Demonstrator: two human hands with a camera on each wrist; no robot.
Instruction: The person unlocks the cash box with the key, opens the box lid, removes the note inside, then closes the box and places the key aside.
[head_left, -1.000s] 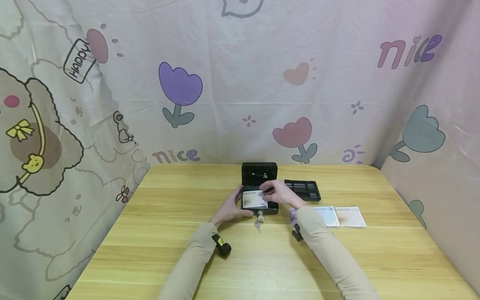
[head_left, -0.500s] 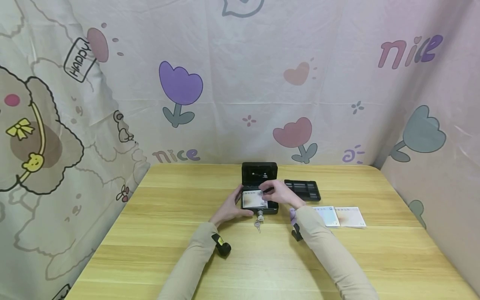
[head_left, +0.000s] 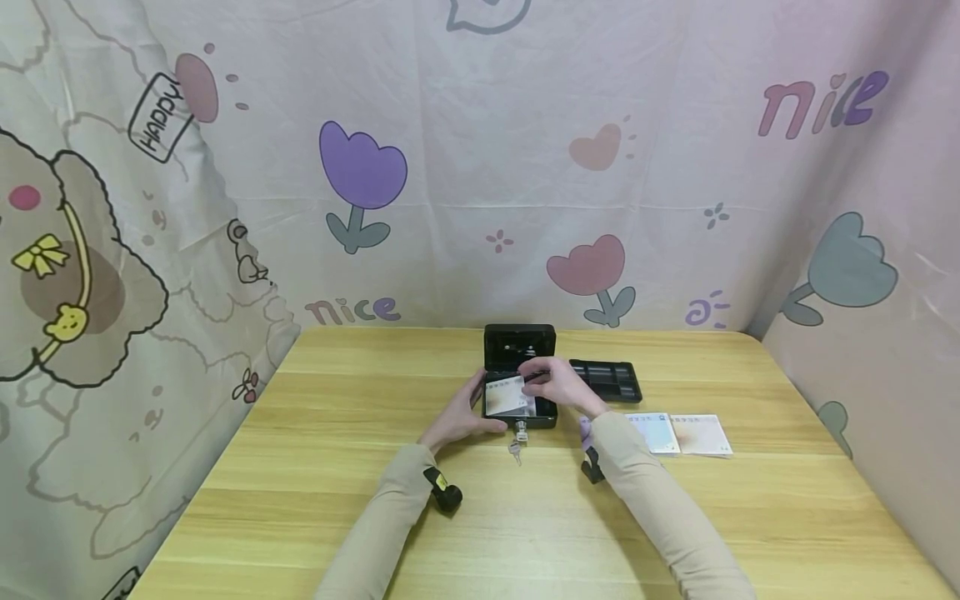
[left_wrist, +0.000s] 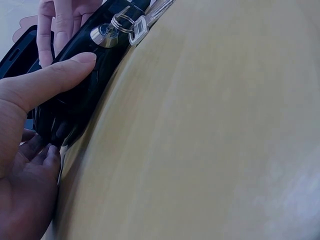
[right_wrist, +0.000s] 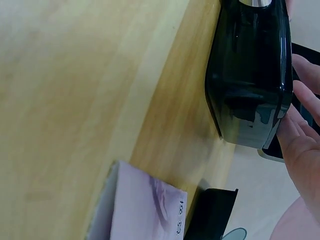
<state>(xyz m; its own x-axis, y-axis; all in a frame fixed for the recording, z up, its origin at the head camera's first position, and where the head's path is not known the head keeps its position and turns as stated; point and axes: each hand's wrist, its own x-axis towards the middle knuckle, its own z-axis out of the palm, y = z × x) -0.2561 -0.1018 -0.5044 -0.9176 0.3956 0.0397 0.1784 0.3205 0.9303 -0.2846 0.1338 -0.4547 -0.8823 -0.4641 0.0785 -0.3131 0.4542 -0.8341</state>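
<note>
A black cash box (head_left: 547,422) stands on the table with its lid up. My left hand (head_left: 459,417) grips its left end, the thumb on the front wall and the fingers bent round the corner, as the left wrist view shows. Inside lies a stack of pale printed paper notes. Over the box, my right hand (head_left: 557,386) pinches the right edge of the top note (head_left: 504,393), which is tilted above the stack. Its fingertips dip behind the box wall in the right wrist view. Keys (left_wrist: 140,29) on a ring hang from the front lock (left_wrist: 104,35).
Right of the box lies a black compartment tray (head_left: 621,385). Stacks of printed notes sit in a row in front of the tray: a blue one (head_left: 657,431), a beige one (head_left: 703,434) and a purple one (right_wrist: 142,205), partly hidden by the right forearm in the head view.
The top note, flat in the box before, has been raised and turned a little, showing another note beneath it. The right hand has lifted slightly; the left hand has stayed put.
</note>
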